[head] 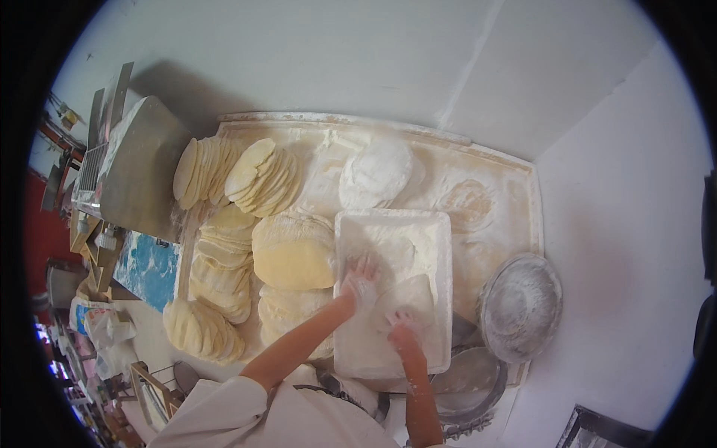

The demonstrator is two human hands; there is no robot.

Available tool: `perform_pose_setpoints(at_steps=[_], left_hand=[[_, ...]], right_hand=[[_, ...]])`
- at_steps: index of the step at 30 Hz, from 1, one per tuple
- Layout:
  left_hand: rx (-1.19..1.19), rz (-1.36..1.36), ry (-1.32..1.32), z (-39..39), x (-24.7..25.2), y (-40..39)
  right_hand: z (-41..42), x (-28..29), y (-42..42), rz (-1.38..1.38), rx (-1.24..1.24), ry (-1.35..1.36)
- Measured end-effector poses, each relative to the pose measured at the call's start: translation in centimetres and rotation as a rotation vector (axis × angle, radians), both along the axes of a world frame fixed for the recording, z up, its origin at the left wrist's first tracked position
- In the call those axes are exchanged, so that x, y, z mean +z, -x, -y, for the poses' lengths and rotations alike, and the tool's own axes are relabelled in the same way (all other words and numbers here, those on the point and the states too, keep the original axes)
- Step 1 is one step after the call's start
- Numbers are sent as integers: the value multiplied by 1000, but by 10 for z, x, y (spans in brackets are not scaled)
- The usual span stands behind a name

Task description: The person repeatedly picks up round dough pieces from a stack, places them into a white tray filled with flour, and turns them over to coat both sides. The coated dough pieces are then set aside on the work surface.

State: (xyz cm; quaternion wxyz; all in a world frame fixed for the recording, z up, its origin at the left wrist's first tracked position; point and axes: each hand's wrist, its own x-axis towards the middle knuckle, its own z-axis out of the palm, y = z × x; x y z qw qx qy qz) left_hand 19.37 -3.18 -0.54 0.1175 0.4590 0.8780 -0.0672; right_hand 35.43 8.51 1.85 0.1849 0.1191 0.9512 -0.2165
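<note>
A white rectangular plastic tub (441, 224) holding flour stands at the table's near edge. Inside it, my left hand (361, 280) lies in the flour by the tub's left side, fingers spread. My right hand (403, 327) touches the lower part of a floured dough round (411, 299); whether its fingers grip the dough is unclear. A second floury round shape (396, 252) lies farther back in the tub. Left of the tub, a large stack of floured dough rounds (294, 263) leans in overlapping layers. Behind the tub sits a heavily floured pile of rounds (378, 171).
Several overlapping stacks of dough rounds (207, 336) cover the table's left side. A metal machine (145, 162) stands at the back left. At the right are a floured round metal pan (521, 308) and a round sieve (470, 381). Walls border the floured wooden board (507, 196).
</note>
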Motion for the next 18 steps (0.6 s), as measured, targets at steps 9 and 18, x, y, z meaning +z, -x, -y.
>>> perform_pose_setpoints(at_steps=[9, 18], left_hand=[[-104, -50, 105, 4, 2, -34], [-243, -295, 170, -10, -44, -39]], right_hand=[[-3, -37, -31, -11, 186, 311], [-41, -17, 7, -334, -72, -137]])
